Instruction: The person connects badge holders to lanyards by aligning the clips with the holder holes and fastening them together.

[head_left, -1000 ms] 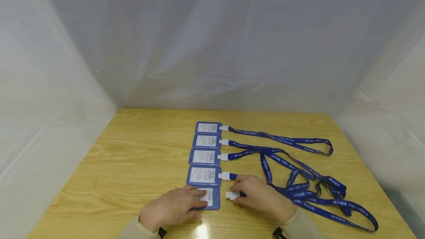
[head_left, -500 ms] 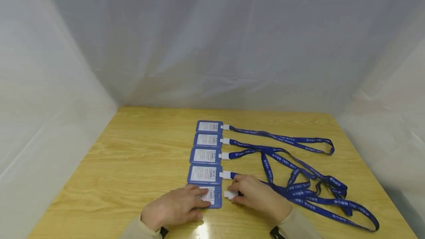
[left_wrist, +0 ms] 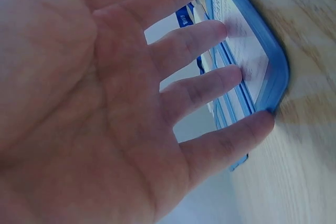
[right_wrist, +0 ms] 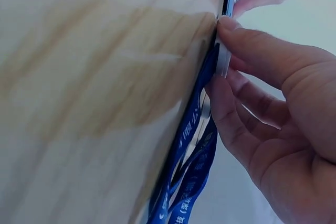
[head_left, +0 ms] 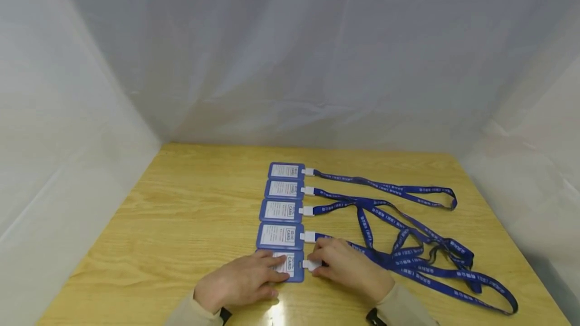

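My left hand (head_left: 237, 281) lies with spread, mostly straight fingers on the nearest blue ID badge holder (head_left: 296, 266). In the left wrist view its fingertips touch the blue frame and clear face of that badge holder (left_wrist: 278, 69). Between thumb and fingers, my right hand (head_left: 349, 268) pinches the white lanyard clip (head_left: 312, 265), whose tip meets the slotted right edge of the nearest holder. Whether the clip's tip passes through the slot I cannot tell. In the right wrist view the white clip (right_wrist: 223, 61) ends in a blue printed strap (right_wrist: 191, 121).
Above the nearest holder, several more blue badge holders (head_left: 277, 236) stand in a column, each joined to a white clip (head_left: 308, 211). Their blue lanyards (head_left: 408, 254) spread across the wooden table's (head_left: 181, 205) right side, partly overlapping. Pale sheeting (head_left: 290, 64) encloses the back and sides.
My right hand has moved slightly left with the clip, closing the gap to the nearest badge holder. The left hand stays on that holder.
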A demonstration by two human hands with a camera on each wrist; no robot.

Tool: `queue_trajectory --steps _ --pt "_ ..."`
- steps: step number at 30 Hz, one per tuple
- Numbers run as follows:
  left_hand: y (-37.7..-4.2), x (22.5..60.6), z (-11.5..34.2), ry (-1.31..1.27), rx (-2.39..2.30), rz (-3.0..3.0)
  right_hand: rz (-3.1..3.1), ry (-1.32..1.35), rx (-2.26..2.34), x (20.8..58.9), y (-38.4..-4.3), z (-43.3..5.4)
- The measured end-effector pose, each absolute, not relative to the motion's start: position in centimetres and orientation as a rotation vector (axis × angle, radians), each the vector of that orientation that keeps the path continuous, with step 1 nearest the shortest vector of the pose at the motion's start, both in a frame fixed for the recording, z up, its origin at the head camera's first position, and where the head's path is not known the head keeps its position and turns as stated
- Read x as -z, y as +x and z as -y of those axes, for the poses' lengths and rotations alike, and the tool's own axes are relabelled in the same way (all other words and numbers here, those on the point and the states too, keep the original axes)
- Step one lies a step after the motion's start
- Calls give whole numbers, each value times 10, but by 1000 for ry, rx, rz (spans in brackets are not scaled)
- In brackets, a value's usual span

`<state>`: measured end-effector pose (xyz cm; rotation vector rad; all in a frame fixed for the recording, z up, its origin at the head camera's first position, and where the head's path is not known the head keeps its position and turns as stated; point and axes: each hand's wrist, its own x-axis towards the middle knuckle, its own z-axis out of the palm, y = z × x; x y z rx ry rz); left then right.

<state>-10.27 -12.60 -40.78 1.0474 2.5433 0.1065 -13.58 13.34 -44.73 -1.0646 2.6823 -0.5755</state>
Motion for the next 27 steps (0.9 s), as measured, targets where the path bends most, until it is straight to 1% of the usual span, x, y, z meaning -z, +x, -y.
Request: queue_trajectory --steps 7,13,21,27 --pt "-102 408 118 1043 -99 -2558 -2682 -1107 635 449 -137 -134" --pt "-99 409 116 1057 11 -2588 -2694 -1136 644 450 -136 -129" --pt "-95 411 118 1014 -17 -2624 -2724 -1225 570 451 -137 -117" --pt "-95 411 116 1011 -21 -2617 -2743 -1162 569 451 -135 -118"
